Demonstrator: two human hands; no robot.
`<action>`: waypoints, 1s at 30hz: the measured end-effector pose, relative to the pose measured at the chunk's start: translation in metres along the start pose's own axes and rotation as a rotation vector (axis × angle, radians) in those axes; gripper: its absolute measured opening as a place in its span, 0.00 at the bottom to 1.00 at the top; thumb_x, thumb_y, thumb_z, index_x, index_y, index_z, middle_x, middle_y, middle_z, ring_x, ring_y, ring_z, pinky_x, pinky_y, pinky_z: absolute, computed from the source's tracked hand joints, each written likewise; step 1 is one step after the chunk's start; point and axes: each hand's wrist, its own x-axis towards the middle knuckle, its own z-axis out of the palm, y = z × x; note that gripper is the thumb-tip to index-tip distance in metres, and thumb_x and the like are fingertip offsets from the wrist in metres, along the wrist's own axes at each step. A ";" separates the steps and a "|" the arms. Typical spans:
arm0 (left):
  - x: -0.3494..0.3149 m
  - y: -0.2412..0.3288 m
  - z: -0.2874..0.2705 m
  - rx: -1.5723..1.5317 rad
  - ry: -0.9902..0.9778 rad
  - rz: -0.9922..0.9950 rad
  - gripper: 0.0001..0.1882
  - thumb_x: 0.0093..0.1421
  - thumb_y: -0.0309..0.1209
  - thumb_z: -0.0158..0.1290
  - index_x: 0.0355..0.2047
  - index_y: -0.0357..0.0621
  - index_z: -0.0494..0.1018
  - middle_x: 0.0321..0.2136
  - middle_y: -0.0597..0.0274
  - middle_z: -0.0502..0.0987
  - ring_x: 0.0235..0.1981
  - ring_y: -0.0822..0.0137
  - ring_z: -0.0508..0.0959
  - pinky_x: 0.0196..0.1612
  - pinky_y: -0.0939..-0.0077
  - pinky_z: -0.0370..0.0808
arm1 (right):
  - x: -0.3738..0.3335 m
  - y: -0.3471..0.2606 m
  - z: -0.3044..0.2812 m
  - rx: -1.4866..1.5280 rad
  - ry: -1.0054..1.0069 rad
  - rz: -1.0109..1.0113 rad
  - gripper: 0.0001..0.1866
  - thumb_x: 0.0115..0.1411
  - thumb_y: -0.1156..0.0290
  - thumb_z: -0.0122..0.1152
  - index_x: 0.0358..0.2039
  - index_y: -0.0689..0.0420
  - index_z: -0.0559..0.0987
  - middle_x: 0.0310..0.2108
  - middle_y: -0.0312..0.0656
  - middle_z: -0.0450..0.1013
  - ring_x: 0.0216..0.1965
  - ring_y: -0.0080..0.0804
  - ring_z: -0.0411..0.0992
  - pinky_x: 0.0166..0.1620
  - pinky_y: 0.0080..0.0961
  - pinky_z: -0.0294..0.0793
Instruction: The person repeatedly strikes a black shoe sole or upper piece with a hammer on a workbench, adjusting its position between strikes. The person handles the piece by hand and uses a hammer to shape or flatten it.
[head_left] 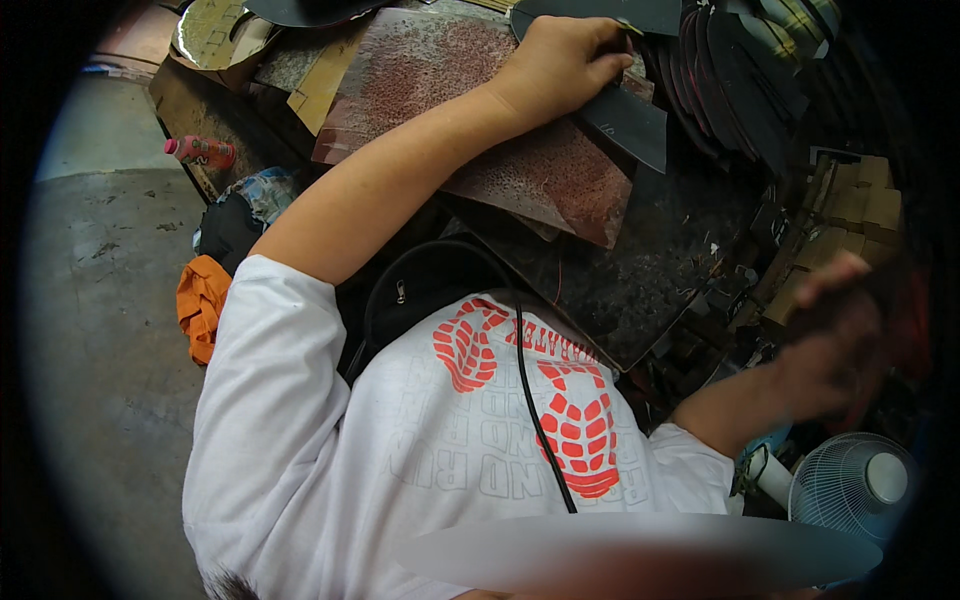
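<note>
My left hand (pixel 570 65) reaches across a reddish-brown speckled board (pixel 400 80), its fingers curled closed over dark flat sheet pieces (pixel 628 128). A small yellowish tip shows at the fingertips, too small to name. Just right of that hand stands a fanned stack of dark, curved flat pieces (pixel 740 90) with reddish edges. Off to the right, away from the board, my right hand (pixel 830 345) is raised and smeared by motion, so its fingers cannot be read. It is nearest to some brown cardboard pieces (pixel 850 225).
A dark worktop (pixel 660 270) lies under the board. Left of it are a pink-capped bottle (pixel 203 152), a dark bag (pixel 230 232) and an orange cloth (pixel 203 305). A white fan (pixel 855 490) stands lower right. A black cord (pixel 527 385) hangs over my shirt.
</note>
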 end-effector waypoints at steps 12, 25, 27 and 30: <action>0.004 -0.004 0.003 0.022 0.009 -0.028 0.13 0.60 0.35 0.58 0.42 0.41 0.78 0.31 0.49 0.81 0.34 0.50 0.82 0.39 0.61 0.78 | -0.059 0.079 0.038 -0.177 -0.286 0.528 0.26 0.67 0.64 0.61 0.66 0.44 0.71 0.34 0.38 0.77 0.25 0.15 0.71 0.28 0.19 0.69; -0.003 0.004 -0.049 -0.993 0.113 -0.799 0.05 0.64 0.29 0.58 0.39 0.42 0.77 0.29 0.69 0.78 0.32 0.76 0.78 0.38 0.82 0.74 | -0.075 0.084 0.051 -0.266 -0.379 0.432 0.28 0.67 0.61 0.61 0.67 0.44 0.68 0.49 0.51 0.79 0.49 0.46 0.79 0.47 0.36 0.79; -0.001 -0.003 -0.042 -0.854 0.046 -0.703 0.05 0.64 0.27 0.57 0.39 0.42 0.76 0.29 0.69 0.77 0.31 0.75 0.78 0.37 0.81 0.74 | -0.071 0.083 0.050 -0.242 -0.376 0.424 0.28 0.66 0.62 0.61 0.66 0.44 0.69 0.49 0.51 0.79 0.49 0.45 0.79 0.47 0.34 0.79; 0.020 -0.023 -0.037 -0.574 0.098 -0.273 0.04 0.62 0.26 0.59 0.37 0.41 0.77 0.28 0.68 0.77 0.30 0.76 0.77 0.35 0.80 0.74 | -0.061 0.078 0.052 -0.213 -0.386 0.438 0.27 0.65 0.62 0.63 0.65 0.43 0.71 0.49 0.50 0.79 0.49 0.42 0.80 0.47 0.33 0.78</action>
